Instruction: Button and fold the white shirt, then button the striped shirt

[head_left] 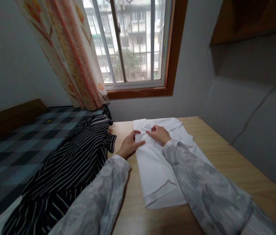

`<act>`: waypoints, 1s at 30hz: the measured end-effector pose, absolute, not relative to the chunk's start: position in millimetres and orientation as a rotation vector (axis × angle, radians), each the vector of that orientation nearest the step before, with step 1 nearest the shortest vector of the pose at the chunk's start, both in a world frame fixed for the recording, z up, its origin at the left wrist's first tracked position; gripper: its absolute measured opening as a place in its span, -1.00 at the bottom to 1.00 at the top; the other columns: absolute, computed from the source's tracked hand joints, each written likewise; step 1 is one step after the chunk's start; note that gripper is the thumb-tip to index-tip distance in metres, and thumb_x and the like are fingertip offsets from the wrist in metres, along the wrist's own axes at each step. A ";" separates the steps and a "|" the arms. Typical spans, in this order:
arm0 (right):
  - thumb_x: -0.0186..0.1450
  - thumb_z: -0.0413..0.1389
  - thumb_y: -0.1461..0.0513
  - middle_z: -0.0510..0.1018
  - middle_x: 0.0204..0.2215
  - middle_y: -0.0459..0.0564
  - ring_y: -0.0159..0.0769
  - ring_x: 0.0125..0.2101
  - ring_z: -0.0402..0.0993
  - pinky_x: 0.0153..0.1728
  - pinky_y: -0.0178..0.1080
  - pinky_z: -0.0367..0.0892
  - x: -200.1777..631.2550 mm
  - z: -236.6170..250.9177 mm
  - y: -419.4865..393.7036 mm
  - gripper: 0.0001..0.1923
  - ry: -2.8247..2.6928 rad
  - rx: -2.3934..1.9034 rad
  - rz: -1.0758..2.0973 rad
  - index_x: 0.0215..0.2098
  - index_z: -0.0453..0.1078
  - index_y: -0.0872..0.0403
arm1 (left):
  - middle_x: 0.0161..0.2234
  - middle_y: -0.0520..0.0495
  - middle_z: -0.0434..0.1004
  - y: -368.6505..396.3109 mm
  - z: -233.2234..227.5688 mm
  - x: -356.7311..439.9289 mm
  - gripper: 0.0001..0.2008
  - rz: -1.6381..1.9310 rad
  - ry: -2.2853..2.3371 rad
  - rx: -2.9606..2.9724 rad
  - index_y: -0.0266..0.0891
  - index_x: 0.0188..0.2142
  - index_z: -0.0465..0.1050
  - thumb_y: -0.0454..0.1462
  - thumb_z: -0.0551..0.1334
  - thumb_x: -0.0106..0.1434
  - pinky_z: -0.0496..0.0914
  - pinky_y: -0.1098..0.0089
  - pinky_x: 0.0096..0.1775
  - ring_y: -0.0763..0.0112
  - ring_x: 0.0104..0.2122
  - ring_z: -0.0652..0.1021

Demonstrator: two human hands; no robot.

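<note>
Daylight from the barred window (130, 42) falls across a wooden surface (225, 163) pushed against a grey wall, with a floral curtain (74, 58) hanging at the left. A white shirt (154, 169) lies folded lengthwise on the surface, collar end away from the person. Both hands rest on its upper part, close together but not touching: the left hand (129, 145) pinches the cloth at the shirt's left edge, and the right hand (159, 133) presses fingers-down near the collar; whether it grips a fold or only flattens it is hard to tell from here. The shirt's lower hem (162, 195) sits loose and slightly lifted, so a tug from the top could likely pull the fold askew. A black striped garment (74, 163) is heaped just beside it, spilling toward the checked bed (10, 153), and might snag or slide.
</note>
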State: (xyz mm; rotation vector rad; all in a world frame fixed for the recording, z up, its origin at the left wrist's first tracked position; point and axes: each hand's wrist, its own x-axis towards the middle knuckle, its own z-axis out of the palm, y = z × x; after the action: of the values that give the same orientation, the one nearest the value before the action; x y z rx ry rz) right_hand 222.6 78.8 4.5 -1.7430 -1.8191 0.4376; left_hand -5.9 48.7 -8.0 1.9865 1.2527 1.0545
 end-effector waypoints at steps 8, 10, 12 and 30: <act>0.23 0.22 0.30 0.73 -0.35 0.02 -0.23 -0.27 0.61 -0.24 -0.29 0.32 242.8 -0.5 88.7 -0.84 -1.796 -1.682 0.561 -0.30 0.68 0.06 | -0.35 0.08 0.48 52.5 2.4 -10.5 -0.47 1.039 1.209 1.844 -0.21 0.02 0.53 -0.09 0.52 0.08 0.38 0.38 -0.31 0.35 -0.38 0.47; 0.26 0.19 0.30 0.72 -0.33 0.01 -0.28 -0.32 0.57 -0.25 -0.31 0.33 253.0 -4.1 86.5 -0.78 -1.790 -1.586 0.589 -0.20 0.68 0.09 | -0.36 0.06 0.50 56.7 5.3 -12.1 -0.50 1.034 1.243 1.825 -0.20 -0.05 0.56 -0.13 0.53 0.02 0.39 0.37 -0.30 0.33 -0.37 0.49; 0.30 0.16 0.28 0.72 -0.27 0.01 -0.31 -0.34 0.54 -0.25 -0.31 0.36 263.3 -8.4 78.5 -0.69 -1.817 -1.451 0.637 -0.04 0.65 0.13 | -0.33 0.03 0.55 61.5 6.5 -13.1 -0.56 1.037 1.288 1.820 -0.19 -0.14 0.57 -0.20 0.53 -0.05 0.41 0.35 -0.28 0.28 -0.33 0.52; 0.60 -0.08 -0.07 0.14 0.58 0.04 -0.07 0.57 0.01 0.54 0.05 -0.02 351.3 -34.6 26.7 -0.34 -2.355 -1.552 0.197 0.57 0.21 -0.06 | 0.40 -0.40 0.41 20.6 -12.0 38.8 -0.31 0.750 1.413 2.647 -0.20 0.30 0.45 0.17 0.28 0.39 0.06 -0.16 0.46 -0.24 0.42 0.35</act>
State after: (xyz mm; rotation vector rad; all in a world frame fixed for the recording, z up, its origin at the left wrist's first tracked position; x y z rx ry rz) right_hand 351.3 26.7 -34.6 -1.5520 -2.3555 0.1965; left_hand 38.8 20.6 -12.0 2.6474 1.4126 0.7496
